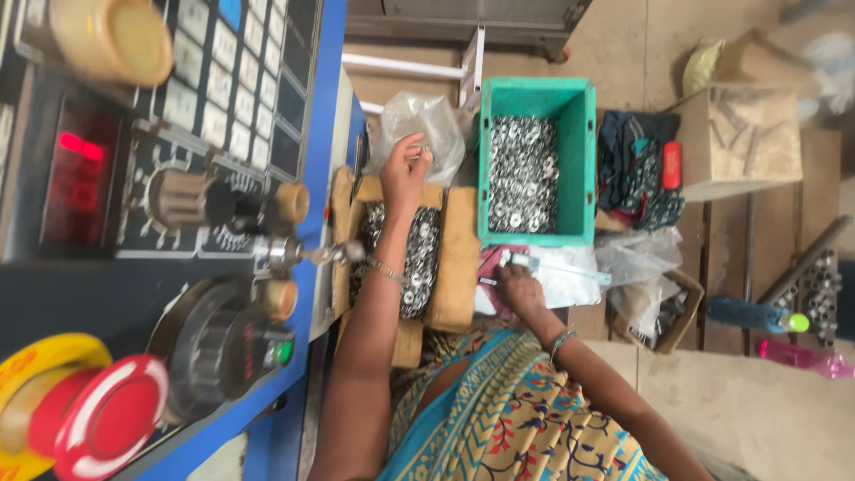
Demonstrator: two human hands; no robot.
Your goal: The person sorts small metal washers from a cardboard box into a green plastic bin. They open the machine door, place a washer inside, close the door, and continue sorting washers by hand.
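Left hand [405, 169] fingers pinching a washer [426, 151] past cardboard tray [459, 258] edge, right hand [521, 289] gripping caliper [557, 267] beside green crate [583, 134].

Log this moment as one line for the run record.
left hand: pinching small washer over wooden tray | right hand: on caliper | green crate: full of washers

She wears a turquoise sari [525, 419] with a yellow patterned border and red and blue flowers, a thin metal bangle [386, 270] on one bare forearm and another bangle [561, 338] on the other wrist.
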